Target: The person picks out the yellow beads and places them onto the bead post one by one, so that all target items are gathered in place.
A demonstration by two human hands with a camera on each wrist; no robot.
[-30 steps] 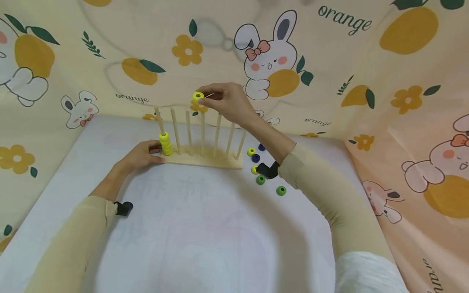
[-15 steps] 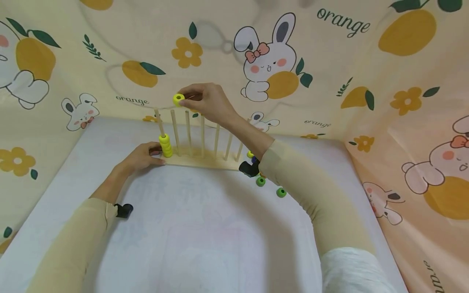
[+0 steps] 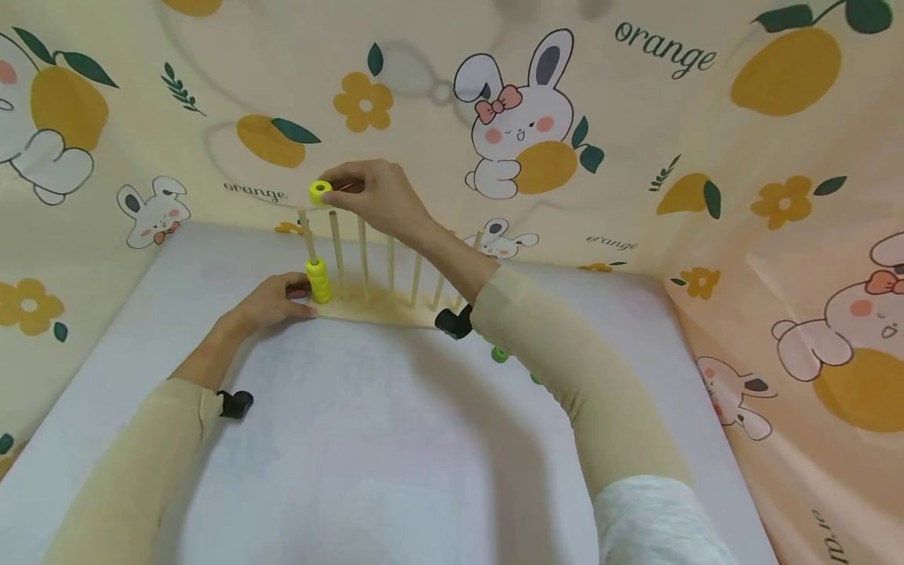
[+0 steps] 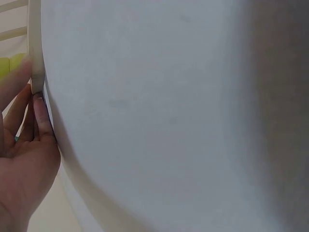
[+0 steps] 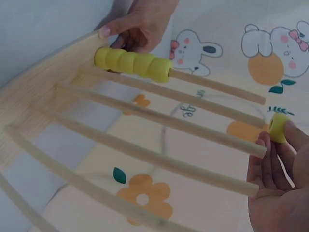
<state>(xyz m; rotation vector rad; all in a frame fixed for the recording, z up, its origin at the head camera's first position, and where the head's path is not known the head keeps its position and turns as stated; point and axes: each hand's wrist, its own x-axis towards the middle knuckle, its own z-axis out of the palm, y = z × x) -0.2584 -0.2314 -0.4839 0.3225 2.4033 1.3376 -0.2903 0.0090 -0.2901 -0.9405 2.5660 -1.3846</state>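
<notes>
My right hand (image 3: 384,196) pinches a yellow bead (image 5: 277,128) between thumb and fingertips, above the pegs near the left end of a wooden peg rack (image 3: 374,311). In the right wrist view the bead is just off the peg tips, its hole showing. On the leftmost peg (image 3: 307,235) sits a stack of several yellow beads (image 3: 319,282); the other pegs I can see are bare. My left hand (image 3: 271,302) holds the left end of the rack's base, thumb on its front edge, fingers behind. The left wrist view shows those fingers against the base end.
Two green beads (image 3: 500,355) lie on the white table (image 3: 339,439), right of the rack, partly behind my right sleeve (image 3: 565,361). A patterned cloth (image 3: 417,47) with rabbits and oranges rises behind and along the sides.
My right hand has carried the yellow bead leftward across the peg tops, toward the leftmost peg. Its forearm now covers the blue and yellow loose beads. My left hand stays at the base.
</notes>
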